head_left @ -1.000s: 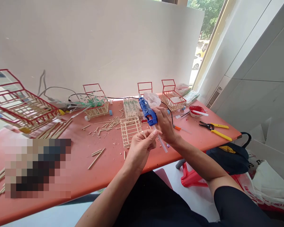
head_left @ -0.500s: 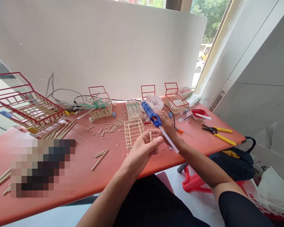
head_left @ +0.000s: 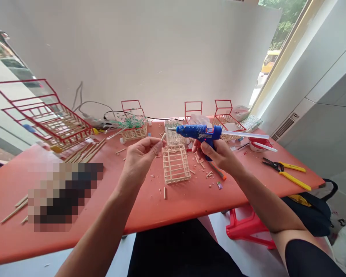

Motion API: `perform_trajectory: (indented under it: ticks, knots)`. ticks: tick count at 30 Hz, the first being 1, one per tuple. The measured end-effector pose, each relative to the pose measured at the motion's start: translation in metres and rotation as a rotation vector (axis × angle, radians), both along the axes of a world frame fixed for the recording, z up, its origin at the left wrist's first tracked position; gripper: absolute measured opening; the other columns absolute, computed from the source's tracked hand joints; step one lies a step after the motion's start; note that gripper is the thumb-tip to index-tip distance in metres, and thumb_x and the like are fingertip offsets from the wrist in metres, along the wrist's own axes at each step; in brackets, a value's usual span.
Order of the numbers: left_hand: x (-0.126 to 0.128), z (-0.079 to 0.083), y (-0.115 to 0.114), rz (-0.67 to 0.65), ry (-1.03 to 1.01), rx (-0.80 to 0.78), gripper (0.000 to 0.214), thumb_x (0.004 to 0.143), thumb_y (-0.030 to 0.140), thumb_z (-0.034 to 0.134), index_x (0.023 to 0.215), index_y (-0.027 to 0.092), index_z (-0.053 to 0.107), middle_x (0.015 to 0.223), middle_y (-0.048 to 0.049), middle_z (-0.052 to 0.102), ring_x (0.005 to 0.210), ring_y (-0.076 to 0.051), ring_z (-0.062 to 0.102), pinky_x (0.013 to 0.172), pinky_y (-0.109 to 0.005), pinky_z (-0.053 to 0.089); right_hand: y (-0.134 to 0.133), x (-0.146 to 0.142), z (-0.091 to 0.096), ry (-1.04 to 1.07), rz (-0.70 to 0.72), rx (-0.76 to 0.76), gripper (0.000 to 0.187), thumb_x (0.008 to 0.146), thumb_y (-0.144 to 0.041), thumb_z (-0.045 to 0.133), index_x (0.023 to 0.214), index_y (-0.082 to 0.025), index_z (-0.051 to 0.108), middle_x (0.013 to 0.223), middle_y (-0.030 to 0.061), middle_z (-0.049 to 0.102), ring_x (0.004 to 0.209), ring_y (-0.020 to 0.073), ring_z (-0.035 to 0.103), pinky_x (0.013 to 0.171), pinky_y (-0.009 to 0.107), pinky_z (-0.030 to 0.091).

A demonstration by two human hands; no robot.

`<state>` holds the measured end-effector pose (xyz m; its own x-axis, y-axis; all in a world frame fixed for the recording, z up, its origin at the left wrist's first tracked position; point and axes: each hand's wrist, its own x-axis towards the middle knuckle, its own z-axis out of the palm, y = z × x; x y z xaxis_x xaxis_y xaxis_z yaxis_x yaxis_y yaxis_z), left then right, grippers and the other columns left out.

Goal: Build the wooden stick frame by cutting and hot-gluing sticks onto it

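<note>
My right hand (head_left: 216,154) grips a blue hot glue gun (head_left: 193,132) by its handle. The gun lies level, its nozzle pointing left, with a long white glue stick (head_left: 245,134) out of its back. Between thumb and fingertips, my left hand (head_left: 142,154) pinches a short wooden stick (head_left: 163,137), held upright just left of the nozzle and apart from it. Below and between both hands, a small wooden lattice frame (head_left: 175,163) rests on the orange table (head_left: 109,204).
Wooden carts with red rims stand at the left (head_left: 57,119) and along the back (head_left: 227,115). Yellow-handled pliers (head_left: 291,169) and a red bowl (head_left: 261,144) lie to the right. An orange-handled tool (head_left: 218,171), stick offcuts and a short stick (head_left: 164,192) are near the frame.
The glue gun has swung from a slant to level, nozzle now pointing left. My hands have moved apart, uncovering the lattice frame. The view has shifted slightly.
</note>
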<state>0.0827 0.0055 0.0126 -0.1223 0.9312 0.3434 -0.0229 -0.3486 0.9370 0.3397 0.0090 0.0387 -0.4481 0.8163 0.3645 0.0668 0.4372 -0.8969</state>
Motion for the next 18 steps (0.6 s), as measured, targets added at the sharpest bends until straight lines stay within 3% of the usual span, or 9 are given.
perform_trajectory:
  ticks: [3, 7, 18]
  knots:
    - [-0.001, -0.009, 0.0, 0.121, 0.039, 0.037, 0.02, 0.081, 0.04, 0.088, 0.089, 0.022, 0.087, 0.091, -0.0056, 0.082, 0.082, -0.017, 0.066, 0.077, -0.029, 0.051, -0.005, -0.006, -0.002, 0.007, -0.002, -0.037, 0.055, 0.101, -0.074, 0.065, 0.101, -0.018, 0.068, 0.077, 0.0005, 0.064, 0.062, 0.0116, 0.058, 0.055, 0.026, 0.046]
    - [-0.005, -0.014, -0.006, 0.197, 0.135, 0.053, 0.017, 0.081, 0.038, 0.087, 0.088, 0.023, 0.088, 0.081, -0.0024, 0.078, 0.072, -0.015, 0.059, 0.072, -0.03, 0.045, -0.01, -0.007, -0.011, 0.043, -0.004, -0.089, 0.057, 0.1, -0.075, 0.065, 0.1, -0.019, 0.067, 0.083, 0.0024, 0.066, 0.059, 0.0099, 0.054, 0.052, 0.026, 0.044]
    - [-0.002, -0.015, -0.008, 0.214, 0.163, 0.094, 0.009, 0.08, 0.033, 0.086, 0.084, 0.026, 0.089, 0.077, -0.0007, 0.074, 0.068, -0.014, 0.048, 0.067, -0.03, 0.038, -0.013, -0.003, -0.023, 0.007, -0.056, -0.153, 0.064, 0.096, -0.082, 0.065, 0.09, -0.018, 0.066, 0.075, 0.0015, 0.062, 0.057, 0.01, 0.051, 0.05, 0.026, 0.04]
